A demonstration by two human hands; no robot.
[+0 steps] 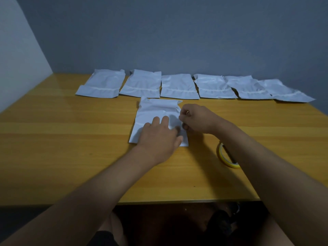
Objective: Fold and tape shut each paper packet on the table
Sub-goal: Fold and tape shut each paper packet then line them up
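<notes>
Crinkled white packet (156,110), left hand (159,134) flat, right hand (193,119) pinching

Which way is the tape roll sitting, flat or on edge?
On edge: the tape roll stands tilted on the table, its round opening facing sideways, partly hidden behind the right forearm.

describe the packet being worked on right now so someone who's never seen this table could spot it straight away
On the wooden table, six white packets lie in a row along the far edge by the grey wall. The packet being worked on lies alone nearer the person, in front of the row's middle. Only it has hands on it: the left hand rests on it and the right hand is at its right edge.
</notes>
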